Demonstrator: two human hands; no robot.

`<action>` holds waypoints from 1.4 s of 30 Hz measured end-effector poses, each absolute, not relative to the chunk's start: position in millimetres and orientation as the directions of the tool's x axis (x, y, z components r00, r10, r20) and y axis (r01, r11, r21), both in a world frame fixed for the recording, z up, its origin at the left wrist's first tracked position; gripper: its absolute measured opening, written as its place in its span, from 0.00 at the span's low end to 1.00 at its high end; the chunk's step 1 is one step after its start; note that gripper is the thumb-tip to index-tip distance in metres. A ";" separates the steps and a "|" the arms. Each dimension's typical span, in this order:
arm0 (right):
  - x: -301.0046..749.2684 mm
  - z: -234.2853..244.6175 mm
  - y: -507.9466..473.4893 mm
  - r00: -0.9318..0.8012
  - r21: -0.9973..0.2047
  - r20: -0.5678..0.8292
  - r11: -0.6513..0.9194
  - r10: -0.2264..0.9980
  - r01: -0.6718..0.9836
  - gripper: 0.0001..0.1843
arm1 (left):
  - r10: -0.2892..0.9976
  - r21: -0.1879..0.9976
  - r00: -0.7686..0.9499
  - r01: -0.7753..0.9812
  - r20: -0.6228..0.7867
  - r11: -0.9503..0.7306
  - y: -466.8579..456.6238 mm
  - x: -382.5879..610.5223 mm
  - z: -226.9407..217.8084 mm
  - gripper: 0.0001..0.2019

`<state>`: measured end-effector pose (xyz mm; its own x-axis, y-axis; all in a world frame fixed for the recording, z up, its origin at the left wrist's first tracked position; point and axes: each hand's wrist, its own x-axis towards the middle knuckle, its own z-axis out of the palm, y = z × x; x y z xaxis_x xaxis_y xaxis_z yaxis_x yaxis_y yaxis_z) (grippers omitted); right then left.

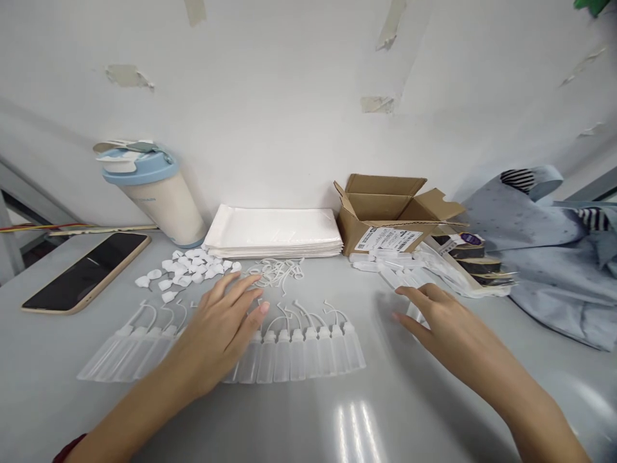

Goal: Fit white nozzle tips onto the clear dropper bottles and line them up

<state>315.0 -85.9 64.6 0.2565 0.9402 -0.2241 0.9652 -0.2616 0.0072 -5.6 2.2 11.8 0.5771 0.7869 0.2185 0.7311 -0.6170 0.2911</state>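
Slim translucent plastic bottles (296, 360) lie side by side in a row on the table, each with a thin white cord at its neck. My left hand (219, 331) hovers over the row with its fingers apart, hiding some of the bottles. Just beyond its fingertips is a tangle of loose white cords (279, 271). To their left lie small white pointed caps (190, 265). On the right, my right hand (441, 318) reaches to a pile of loose clear bottles (393, 273). Its thumb and forefinger are apart, with clear plastic showing between them; the other fingers are partly hidden.
A stack of white envelopes (274, 231) lies against the wall, beside an open cardboard box (390, 222). A tumbler (164, 199) leans at back left, near a phone (89, 273). Light blue cloth (544, 257) and a tray of black items (475, 260) are at right.
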 end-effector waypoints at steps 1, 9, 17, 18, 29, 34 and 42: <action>314.5 64.3 -85.5 0.254 0.017 -0.243 -0.257 0.936 0.966 0.21 | 0.791 0.292 0.573 0.735 0.216 -0.612 2.5 -5.8 11.2 0.20; 309.5 65.4 -83.8 0.280 0.068 -0.341 -0.273 0.897 0.960 0.19 | 0.854 0.314 0.509 0.798 0.104 -0.514 6.3 -4.1 12.8 0.28; 303.4 68.7 -79.7 0.292 0.104 -0.346 -0.273 0.891 0.956 0.18 | 0.850 0.372 0.519 0.773 0.096 -0.514 7.0 -3.8 13.5 0.30; 303.8 68.4 -79.5 0.293 0.103 -0.341 -0.275 0.893 0.956 0.18 | 0.853 0.379 0.512 0.773 0.099 -0.508 6.7 -4.1 13.9 0.30; 312.0 62.6 -78.2 0.336 0.141 -0.262 -0.308 0.905 0.941 0.18 | 0.892 0.507 0.405 0.736 0.200 -0.448 6.8 -4.5 36.4 0.31; 313.3 62.3 -77.2 0.344 0.134 -0.249 -0.320 0.905 0.938 0.18 | 0.909 0.539 0.331 0.732 0.255 -0.417 4.4 -4.0 42.2 0.31; 311.9 63.9 -77.2 0.383 0.124 -0.280 -0.363 0.880 0.924 0.19 | 0.922 0.548 0.275 0.743 0.272 -0.383 5.4 -4.5 42.7 0.31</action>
<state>311.9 -77.2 63.9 0.3829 0.8804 -0.2799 0.9237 -0.3625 0.1236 -4.5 5.4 42.7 0.2750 0.9223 0.2715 0.7434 -0.3831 0.5483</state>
